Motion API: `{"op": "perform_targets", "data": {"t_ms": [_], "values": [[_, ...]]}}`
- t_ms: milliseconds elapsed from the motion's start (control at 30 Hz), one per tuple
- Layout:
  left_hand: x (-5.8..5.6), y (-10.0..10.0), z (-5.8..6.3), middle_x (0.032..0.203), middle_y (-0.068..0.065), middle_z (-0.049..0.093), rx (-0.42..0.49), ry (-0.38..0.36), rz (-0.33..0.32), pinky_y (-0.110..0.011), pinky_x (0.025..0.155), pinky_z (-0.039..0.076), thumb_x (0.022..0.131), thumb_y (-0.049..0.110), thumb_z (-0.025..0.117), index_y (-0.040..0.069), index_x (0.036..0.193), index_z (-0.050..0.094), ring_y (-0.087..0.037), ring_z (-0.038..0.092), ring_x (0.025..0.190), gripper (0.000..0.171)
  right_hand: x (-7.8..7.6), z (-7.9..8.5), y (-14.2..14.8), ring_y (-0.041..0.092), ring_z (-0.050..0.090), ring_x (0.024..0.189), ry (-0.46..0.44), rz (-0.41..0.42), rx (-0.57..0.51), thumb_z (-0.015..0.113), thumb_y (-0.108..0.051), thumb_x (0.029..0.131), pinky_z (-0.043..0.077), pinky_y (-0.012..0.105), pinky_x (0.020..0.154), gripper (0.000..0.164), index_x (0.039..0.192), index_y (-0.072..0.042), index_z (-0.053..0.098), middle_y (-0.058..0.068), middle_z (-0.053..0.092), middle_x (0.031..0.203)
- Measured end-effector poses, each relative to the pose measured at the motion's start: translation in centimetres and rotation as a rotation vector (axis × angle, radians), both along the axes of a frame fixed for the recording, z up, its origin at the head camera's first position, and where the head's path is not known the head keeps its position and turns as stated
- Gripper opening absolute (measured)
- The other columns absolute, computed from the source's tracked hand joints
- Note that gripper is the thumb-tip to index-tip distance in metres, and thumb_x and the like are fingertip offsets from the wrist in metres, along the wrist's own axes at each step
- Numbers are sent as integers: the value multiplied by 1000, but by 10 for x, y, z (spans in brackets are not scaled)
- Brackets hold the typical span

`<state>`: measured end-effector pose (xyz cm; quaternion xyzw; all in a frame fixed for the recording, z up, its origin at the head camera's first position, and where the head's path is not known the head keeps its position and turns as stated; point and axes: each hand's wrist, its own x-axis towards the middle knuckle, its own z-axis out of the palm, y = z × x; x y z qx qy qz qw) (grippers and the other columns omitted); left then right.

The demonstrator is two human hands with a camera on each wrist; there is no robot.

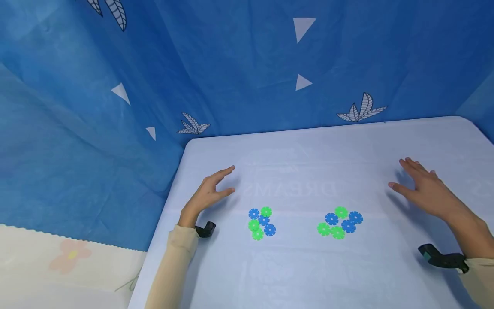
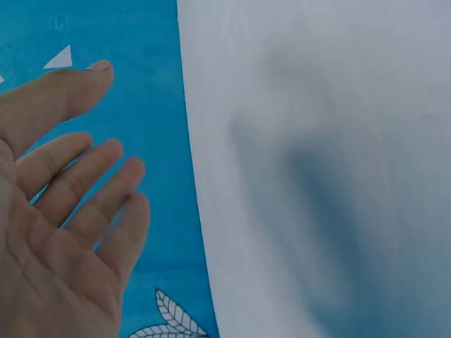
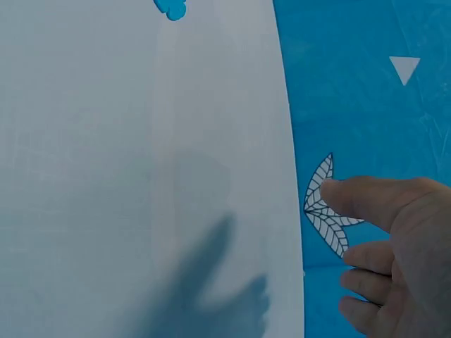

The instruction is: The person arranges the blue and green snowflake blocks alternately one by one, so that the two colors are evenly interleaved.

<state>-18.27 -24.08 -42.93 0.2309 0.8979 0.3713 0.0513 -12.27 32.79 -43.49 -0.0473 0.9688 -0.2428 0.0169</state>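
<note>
Two groups of flat, notched plastic discs lie on the white table. In the left group, blue discs and green discs partly overlap. The right group also mixes green discs with blue discs. My left hand hovers left of the first group, fingers spread and holding nothing. Beyond the second group, to its right, my right hand is held over the table with its thumb apart from the fingers. A bit of a blue disc shows at the top of the right wrist view.
The white table has a rounded back edge against a blue curtain printed with leaves and triangles. A pale flowered cloth lies at the lower left. Each wrist wears a black camera mount.
</note>
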Motion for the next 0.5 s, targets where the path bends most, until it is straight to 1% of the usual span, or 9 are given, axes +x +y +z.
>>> {"op": "perform_targets", "data": {"t_ms": [67,133,200,300,367,400,500], "values": [[0,2,-2,150,-2,45,59,-31,-30,-45,111,35,90,19,74,11,147,48,-23,39,139,64,1,0,0,54,1,142,-15,-10,-2,55,-38,100,3,72,106,84,150,12,11,39,8,153],[1,4,-3,146,-1,50,110,-61,-49,-42,110,37,88,14,76,9,143,53,-21,43,137,60,2,1,-1,54,4,141,-29,-21,5,55,-39,99,12,75,103,83,151,11,13,38,10,153],[2,6,-4,142,-2,54,148,-93,-64,-41,109,38,87,11,77,7,139,57,-21,46,135,56,2,1,-2,56,10,140,-33,-19,8,56,-38,99,19,76,99,81,150,11,17,39,14,151],[5,10,-5,138,-1,58,185,-159,-67,-41,108,39,84,8,78,7,134,61,-20,50,131,53,1,2,-3,59,23,134,-22,-11,16,57,-36,99,27,76,95,74,146,13,29,40,26,146],[7,12,-7,134,-1,61,210,-203,-76,-42,107,41,83,6,79,7,131,64,-20,52,129,51,1,4,-5,60,31,128,-8,-2,10,58,-34,99,30,76,93,67,141,13,39,41,35,141],[10,15,-5,133,-2,62,216,-226,-78,-43,107,41,83,3,78,5,130,64,-21,53,129,50,0,5,-6,60,34,126,-3,0,7,59,-34,99,32,75,92,64,138,13,43,40,39,139],[12,19,-8,129,-6,65,238,-282,-94,-46,104,43,81,-1,78,4,126,67,-23,56,125,47,0,7,-11,59,40,121,20,8,-8,60,-32,99,35,73,91,55,131,13,52,39,46,133]]}}
